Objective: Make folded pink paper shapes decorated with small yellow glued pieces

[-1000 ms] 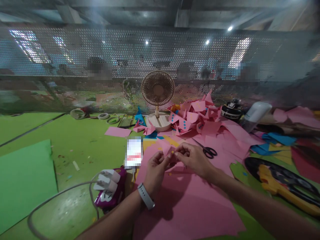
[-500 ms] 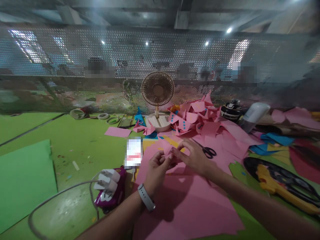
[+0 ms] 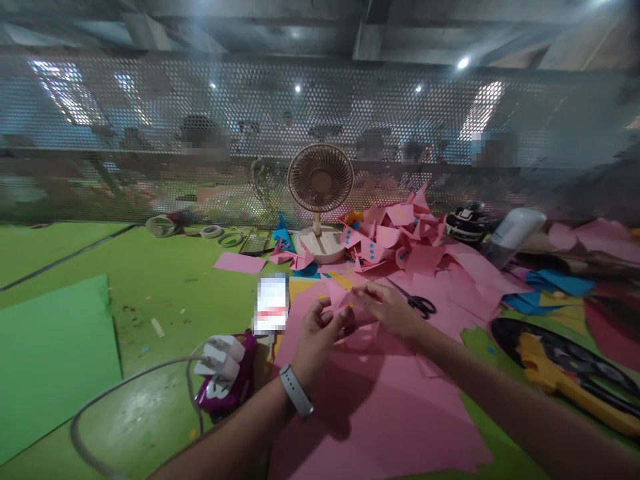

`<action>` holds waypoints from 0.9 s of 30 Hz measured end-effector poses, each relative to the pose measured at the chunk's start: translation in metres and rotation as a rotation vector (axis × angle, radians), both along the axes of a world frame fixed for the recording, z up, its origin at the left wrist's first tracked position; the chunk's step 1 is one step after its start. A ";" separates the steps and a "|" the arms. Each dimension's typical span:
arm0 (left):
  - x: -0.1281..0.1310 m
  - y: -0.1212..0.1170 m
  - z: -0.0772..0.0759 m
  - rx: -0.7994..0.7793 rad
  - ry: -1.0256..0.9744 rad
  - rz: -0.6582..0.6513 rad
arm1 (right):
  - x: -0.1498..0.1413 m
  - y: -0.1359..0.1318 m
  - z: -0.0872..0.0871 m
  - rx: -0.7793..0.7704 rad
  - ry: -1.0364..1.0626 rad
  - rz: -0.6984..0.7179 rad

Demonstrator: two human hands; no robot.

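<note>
Pink paper piece (image 3: 338,293), seemingly part-folded, is pinched between fingers of the left hand (image 3: 319,337); right hand (image 3: 393,311) finger closure undeterminable; folded pieces (image 3: 387,235) heaped beyond both, flat pink sheet (image 3: 400,413) beneath.

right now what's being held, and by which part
Folded pink paper, pinched at its left side by the left hand; whether the right hand grips it too is unclear.

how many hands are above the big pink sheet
2: the left hand holds the folded pink paper, and the right hand is at its right side; none seem hidden.
</note>
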State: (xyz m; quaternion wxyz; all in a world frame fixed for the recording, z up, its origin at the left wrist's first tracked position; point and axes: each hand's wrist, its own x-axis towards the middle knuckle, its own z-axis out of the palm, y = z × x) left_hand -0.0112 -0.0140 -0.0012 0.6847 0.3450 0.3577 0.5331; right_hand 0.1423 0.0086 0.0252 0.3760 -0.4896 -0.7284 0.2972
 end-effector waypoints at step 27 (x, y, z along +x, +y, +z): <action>-0.009 0.003 0.011 0.194 0.246 0.038 | 0.009 -0.019 0.010 0.002 -0.119 0.066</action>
